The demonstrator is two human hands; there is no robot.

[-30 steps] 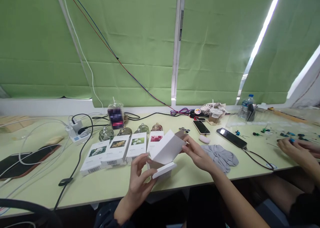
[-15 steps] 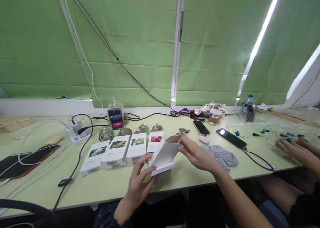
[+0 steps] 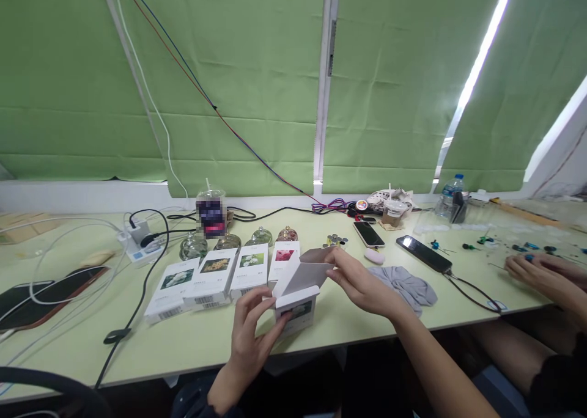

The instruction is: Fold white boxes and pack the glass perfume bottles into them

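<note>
since half a second ago, the white box [image 3: 298,326] has turned a little: its front side, with a dark picture [image 3: 301,310], now shows below the narrow flap [image 3: 297,297], which before was hiding most of this side. the lid [image 3: 317,275] is raised as it was, so i judge that the box is not yet closed, but its front has become easier to see.

the left hand [image 3: 252,337] is half closed and grips the box at its left side; the thumb now presses on the front, and the other fingers are bent near the upper left corner. the right hand [image 3: 360,283] has its thumb and fingers pinched together on the right edge of the lid.

the box is above the near part of the table [image 3: 197,351], to the right of and closer than the four flower boxes [image 3: 250,267]; whether its bottom touches the table, i cannot tell. behind the flower boxes stand round glass jars [image 3: 261,236].
</note>
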